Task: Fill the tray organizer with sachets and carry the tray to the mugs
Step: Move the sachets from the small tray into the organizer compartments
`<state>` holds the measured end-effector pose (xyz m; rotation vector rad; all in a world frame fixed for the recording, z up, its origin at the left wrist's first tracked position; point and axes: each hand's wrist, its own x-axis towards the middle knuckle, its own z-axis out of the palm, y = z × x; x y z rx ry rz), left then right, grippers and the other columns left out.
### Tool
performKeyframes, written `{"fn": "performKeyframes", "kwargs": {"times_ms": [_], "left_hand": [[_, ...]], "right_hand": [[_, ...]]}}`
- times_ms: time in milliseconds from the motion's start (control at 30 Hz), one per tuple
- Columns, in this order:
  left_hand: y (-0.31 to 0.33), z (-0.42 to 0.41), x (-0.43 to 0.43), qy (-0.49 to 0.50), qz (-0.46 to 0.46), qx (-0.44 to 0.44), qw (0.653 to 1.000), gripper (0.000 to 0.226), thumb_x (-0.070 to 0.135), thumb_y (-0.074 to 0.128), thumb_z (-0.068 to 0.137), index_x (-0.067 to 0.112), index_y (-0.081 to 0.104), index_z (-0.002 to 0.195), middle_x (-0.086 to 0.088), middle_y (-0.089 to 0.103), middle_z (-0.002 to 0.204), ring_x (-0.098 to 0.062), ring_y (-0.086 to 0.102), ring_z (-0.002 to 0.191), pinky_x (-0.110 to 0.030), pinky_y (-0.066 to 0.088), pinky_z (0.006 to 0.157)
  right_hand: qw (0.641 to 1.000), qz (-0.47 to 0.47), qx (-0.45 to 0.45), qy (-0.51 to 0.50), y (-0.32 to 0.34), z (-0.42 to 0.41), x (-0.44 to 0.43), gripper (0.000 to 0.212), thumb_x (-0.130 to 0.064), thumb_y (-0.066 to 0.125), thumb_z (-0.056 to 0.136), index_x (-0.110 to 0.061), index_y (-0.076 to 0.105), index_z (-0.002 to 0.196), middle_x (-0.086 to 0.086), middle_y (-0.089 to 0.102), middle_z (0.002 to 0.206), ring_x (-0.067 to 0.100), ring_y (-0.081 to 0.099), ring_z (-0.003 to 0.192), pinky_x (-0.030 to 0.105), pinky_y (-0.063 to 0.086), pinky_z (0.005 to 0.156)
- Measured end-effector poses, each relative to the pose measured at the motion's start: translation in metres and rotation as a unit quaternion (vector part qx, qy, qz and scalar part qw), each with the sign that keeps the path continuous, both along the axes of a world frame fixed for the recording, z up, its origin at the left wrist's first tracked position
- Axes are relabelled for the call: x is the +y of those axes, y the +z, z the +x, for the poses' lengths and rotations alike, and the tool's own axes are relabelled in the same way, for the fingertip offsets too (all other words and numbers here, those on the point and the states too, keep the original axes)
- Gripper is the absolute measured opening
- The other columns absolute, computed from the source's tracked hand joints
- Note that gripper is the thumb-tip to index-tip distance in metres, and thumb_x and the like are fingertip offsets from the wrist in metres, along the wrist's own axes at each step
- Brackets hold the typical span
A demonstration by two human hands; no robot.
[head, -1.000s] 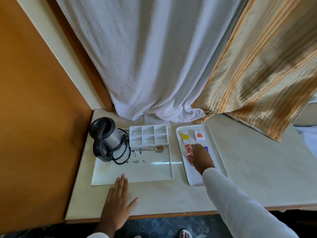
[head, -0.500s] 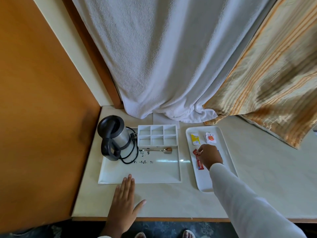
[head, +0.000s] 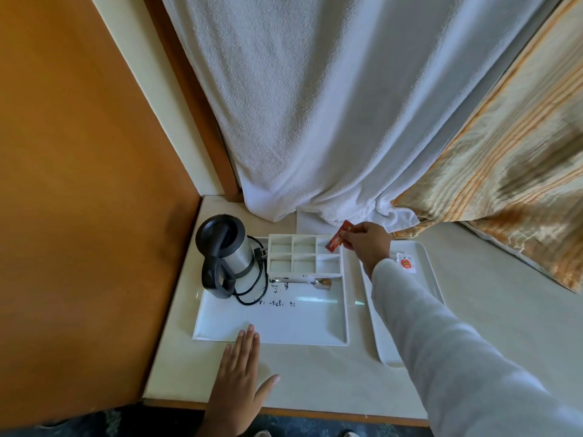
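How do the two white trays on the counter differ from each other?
The left tray is wide and squarish; the right tray is long and narrow. The left tray carries a kettle, a divided organizer and a spoon; the right tray shows only one white sachet, with the sleeve covering much of it. The left hand rests flat by the left tray's front edge; nothing touches the right tray. Both are white with raised rims.
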<state>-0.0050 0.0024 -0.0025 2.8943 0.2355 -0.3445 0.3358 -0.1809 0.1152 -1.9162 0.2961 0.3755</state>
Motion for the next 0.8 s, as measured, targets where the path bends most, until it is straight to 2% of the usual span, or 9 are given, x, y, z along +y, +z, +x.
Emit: {"fn": "performKeyframes", "kwargs": {"times_ms": [200,367,500,600,700,800], "left_hand": [[0.001,0.001,-0.001,0.002,0.006,-0.012,1.0,0.093,0.075,0.034,0.092,0.006,0.031,0.155,-0.012,0.023,0.166,-0.03,0.027,0.15,-0.046,0.02,0.117],[0.0,0.0,-0.001,0.001,0.008,-0.022,1.0,0.094,0.075,0.036,0.092,0.006,0.028,0.155,-0.012,0.022,0.166,-0.031,0.026,0.151,-0.049,0.025,0.114],[0.0,0.0,-0.002,0.004,0.01,-0.023,1.0,0.094,0.075,0.038,0.092,0.006,0.027,0.156,-0.012,0.02,0.167,-0.03,0.024,0.151,-0.049,0.025,0.115],[0.0,0.001,-0.004,0.004,0.011,-0.022,1.0,0.094,0.074,0.037,0.092,0.006,0.027,0.156,-0.012,0.02,0.167,-0.03,0.023,0.152,-0.049,0.025,0.115],[0.001,0.001,-0.004,0.006,0.013,-0.02,1.0,0.094,0.075,0.036,0.092,0.006,0.028,0.156,-0.012,0.02,0.166,-0.03,0.022,0.152,-0.048,0.023,0.115],[0.002,0.002,-0.004,0.006,0.014,-0.014,1.0,0.094,0.075,0.035,0.092,0.006,0.027,0.156,-0.013,0.02,0.167,-0.03,0.021,0.152,-0.048,0.022,0.116]], "right_hand": [[0.998,-0.043,-0.004,-0.04,-0.036,0.006,0.008,0.013,-0.024,0.08,0.067,-0.015,0.071,0.07,0.002,0.075,0.073,0.024,0.075,0.079,0.05,0.063,0.079],[0.995,-0.086,-0.024,-0.039,-0.033,-0.008,0.02,0.017,-0.022,0.076,0.08,-0.006,0.07,0.081,0.009,0.073,0.081,0.026,0.069,0.083,0.041,0.059,0.078],[0.994,-0.081,-0.033,-0.061,-0.041,-0.012,0.024,0.013,-0.019,0.072,0.085,-0.009,0.067,0.079,0.008,0.073,0.078,0.025,0.071,0.078,0.045,0.062,0.078],[0.993,-0.061,-0.033,-0.091,-0.046,-0.014,0.025,0.019,-0.025,0.067,0.09,-0.009,0.064,0.08,0.009,0.074,0.07,0.026,0.074,0.071,0.045,0.062,0.077],[0.993,-0.083,-0.047,-0.07,-0.047,-0.017,0.026,0.024,-0.028,0.066,0.093,-0.005,0.064,0.084,0.012,0.073,0.077,0.031,0.071,0.078,0.039,0.054,0.073],[0.99,-0.125,-0.07,-0.012,-0.045,-0.022,0.027,0.033,-0.034,0.076,0.084,-0.002,0.068,0.086,0.012,0.069,0.084,0.03,0.064,0.082,0.032,0.041,0.068]]}}
